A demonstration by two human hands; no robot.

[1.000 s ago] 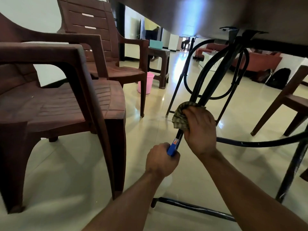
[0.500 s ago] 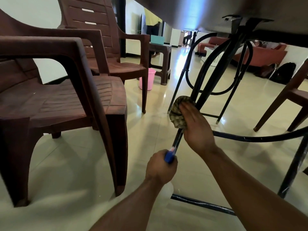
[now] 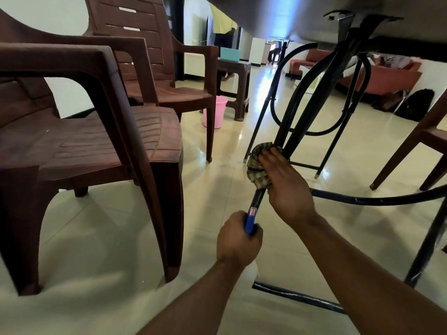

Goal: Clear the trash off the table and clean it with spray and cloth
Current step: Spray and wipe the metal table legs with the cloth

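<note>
Left grip [image 3: 238, 238] is clenched round the blue head of the spray bottle [image 3: 250, 221]. The pale bottle body below the fist is mostly hidden. Right grip [image 3: 287, 187] holds the checked cloth [image 3: 257, 165] bunched against a black metal table leg [image 3: 302, 122]. Its fingers lie over the soft fabric and the thumb is out of sight. Left: a brown ribbed plastic chair [image 3: 96, 141], glossy tiled floor [image 3: 108, 226]. Above: the dark underside of the tabletop [image 3: 278, 15], its edges cut off. Far: a pink bucket [image 3: 214, 112], partly behind a chair leg.
</note>
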